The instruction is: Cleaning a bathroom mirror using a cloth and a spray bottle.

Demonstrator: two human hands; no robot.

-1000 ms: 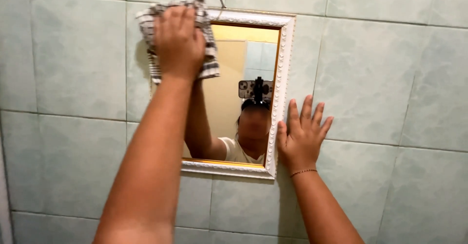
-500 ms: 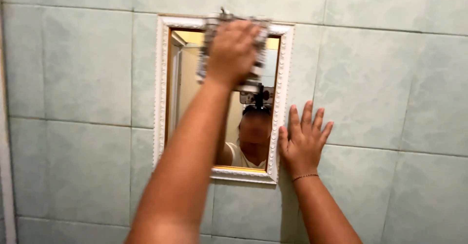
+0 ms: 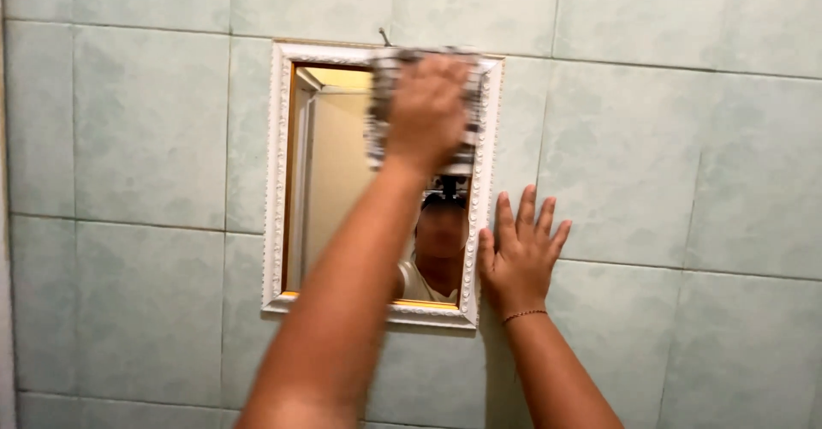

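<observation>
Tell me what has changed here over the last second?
The left hand, pressing the striped grey-and-white cloth, swept from the top left corner of the white-framed wall mirror across to its top right, and is now slightly lower on the glass. The right hand stayed flat on the pale green tiled wall, beside the frame's right edge.

L arm stretched up, L hand (image 3: 428, 108) fingers curled, back of hand to camera; R hand (image 3: 516, 253) flat, fingers spread, pointing up, wrist bent back
</observation>
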